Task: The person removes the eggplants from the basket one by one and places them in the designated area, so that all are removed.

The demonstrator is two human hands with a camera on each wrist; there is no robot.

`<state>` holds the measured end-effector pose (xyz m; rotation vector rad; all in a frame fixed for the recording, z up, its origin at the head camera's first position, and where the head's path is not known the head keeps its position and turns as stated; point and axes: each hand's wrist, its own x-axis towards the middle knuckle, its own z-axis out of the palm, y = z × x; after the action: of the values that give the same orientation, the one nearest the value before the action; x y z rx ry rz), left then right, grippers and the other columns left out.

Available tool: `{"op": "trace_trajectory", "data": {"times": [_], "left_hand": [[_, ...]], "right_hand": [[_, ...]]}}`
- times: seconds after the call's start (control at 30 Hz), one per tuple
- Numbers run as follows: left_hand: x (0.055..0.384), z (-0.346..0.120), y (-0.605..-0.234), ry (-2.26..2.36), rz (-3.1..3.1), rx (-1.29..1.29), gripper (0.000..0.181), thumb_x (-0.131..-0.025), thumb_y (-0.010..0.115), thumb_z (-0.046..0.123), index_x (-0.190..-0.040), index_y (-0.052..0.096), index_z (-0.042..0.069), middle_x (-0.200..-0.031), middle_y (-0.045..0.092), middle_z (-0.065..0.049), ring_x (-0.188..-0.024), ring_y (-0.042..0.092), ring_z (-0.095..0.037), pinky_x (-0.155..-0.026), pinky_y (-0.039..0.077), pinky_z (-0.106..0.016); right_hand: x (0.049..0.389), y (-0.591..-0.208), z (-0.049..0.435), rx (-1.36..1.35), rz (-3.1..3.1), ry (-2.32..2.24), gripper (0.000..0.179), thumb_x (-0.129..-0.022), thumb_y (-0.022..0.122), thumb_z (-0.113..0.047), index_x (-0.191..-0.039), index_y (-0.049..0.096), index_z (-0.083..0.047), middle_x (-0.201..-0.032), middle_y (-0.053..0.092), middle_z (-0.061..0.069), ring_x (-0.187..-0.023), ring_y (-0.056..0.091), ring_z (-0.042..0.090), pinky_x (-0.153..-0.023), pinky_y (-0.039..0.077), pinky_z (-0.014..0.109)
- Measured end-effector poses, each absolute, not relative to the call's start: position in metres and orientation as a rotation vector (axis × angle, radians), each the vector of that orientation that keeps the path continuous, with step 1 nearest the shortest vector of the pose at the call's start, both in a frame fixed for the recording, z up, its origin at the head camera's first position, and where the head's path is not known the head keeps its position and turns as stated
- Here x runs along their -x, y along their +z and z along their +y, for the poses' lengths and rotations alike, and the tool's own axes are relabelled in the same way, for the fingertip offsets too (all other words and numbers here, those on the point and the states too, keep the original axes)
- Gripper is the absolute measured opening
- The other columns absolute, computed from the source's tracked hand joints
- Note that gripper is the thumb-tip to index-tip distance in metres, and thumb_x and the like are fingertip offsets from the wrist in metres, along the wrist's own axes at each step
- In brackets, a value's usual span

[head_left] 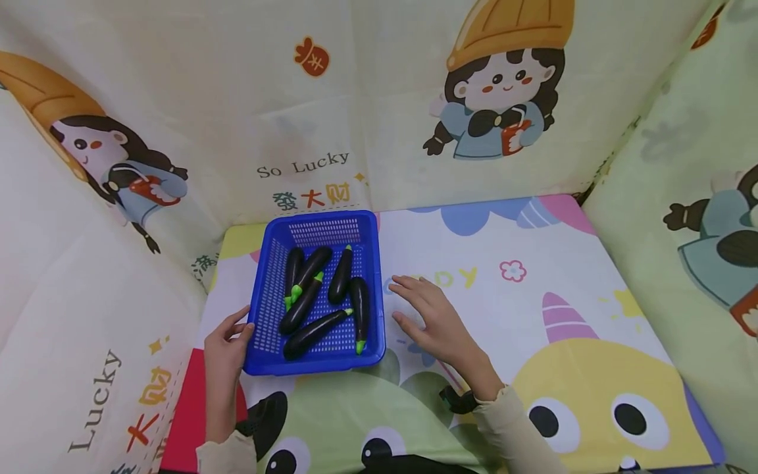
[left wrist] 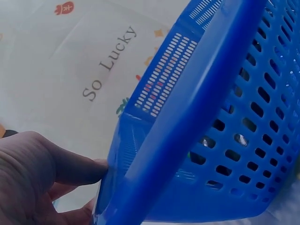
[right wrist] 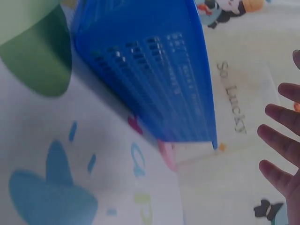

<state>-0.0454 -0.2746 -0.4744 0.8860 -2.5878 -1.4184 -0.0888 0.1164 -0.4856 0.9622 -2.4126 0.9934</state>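
Note:
A blue plastic basket with slotted walls stands on the table, and several dark eggplants with green stems lie loose in it. My left hand is at the basket's left side and pinches its rim. In the left wrist view the thumb presses against the rim, while the other fingertips are partly hidden behind it. To the right of the basket, my right hand hovers apart from it, holding nothing. Its fingers are spread in the right wrist view.
A cartoon-printed cloth covers the table. Printed cloth walls rise at the back and on both sides, the back one close behind the basket. A red patch shows beside the left forearm.

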Motion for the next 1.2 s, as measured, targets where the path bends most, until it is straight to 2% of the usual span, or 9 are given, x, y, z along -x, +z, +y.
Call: {"op": "trace_trajectory", "data": {"times": [0.2,0.53,0.83,1.2], "left_hand": [[0.044,-0.276,-0.476,-1.470,-2.585,-0.903,0.047,-0.106,0.060,0.021,-0.152,0.056,0.020,-0.127,0.064,-0.020,-0.082,0.061,-0.017,-0.067,0.050,-0.014],[0.049,-0.278,-0.475,-1.460,-2.575,-0.892,0.046,-0.105,0.060,0.016,-0.151,0.058,0.019,-0.123,0.065,-0.020,-0.079,0.059,-0.016,-0.067,0.048,-0.016],[0.046,-0.279,-0.476,-1.482,-2.588,-0.915,0.047,-0.105,0.061,0.020,-0.152,0.056,0.021,-0.125,0.064,-0.019,-0.082,0.060,-0.019,-0.068,0.049,-0.016],[0.047,-0.280,-0.476,-1.472,-2.605,-0.888,0.046,-0.105,0.060,0.016,-0.151,0.057,0.017,-0.123,0.064,-0.022,-0.079,0.060,-0.018,-0.066,0.049,-0.019]], "right_hand": [[0.098,-0.486,0.087,-1.121,-2.379,0.970,0.050,-0.108,0.054,-0.042,-0.147,0.059,-0.010,-0.152,0.058,0.011,-0.143,0.054,0.030,-0.119,0.040,0.056],[0.114,-0.485,0.043,-1.373,-2.343,0.925,0.050,-0.103,0.065,-0.029,-0.149,0.057,-0.009,-0.153,0.057,0.012,-0.144,0.053,0.031,-0.119,0.042,0.053],[0.121,-0.485,0.018,-1.449,-2.442,0.870,0.051,-0.105,0.062,-0.033,-0.151,0.055,-0.013,-0.155,0.056,0.009,-0.146,0.051,0.024,-0.124,0.037,0.046],[0.138,-0.478,-0.010,-1.529,-2.622,0.760,0.053,-0.109,0.053,-0.041,-0.156,0.049,-0.016,-0.161,0.049,0.008,-0.151,0.045,0.027,-0.125,0.035,0.046]]}}
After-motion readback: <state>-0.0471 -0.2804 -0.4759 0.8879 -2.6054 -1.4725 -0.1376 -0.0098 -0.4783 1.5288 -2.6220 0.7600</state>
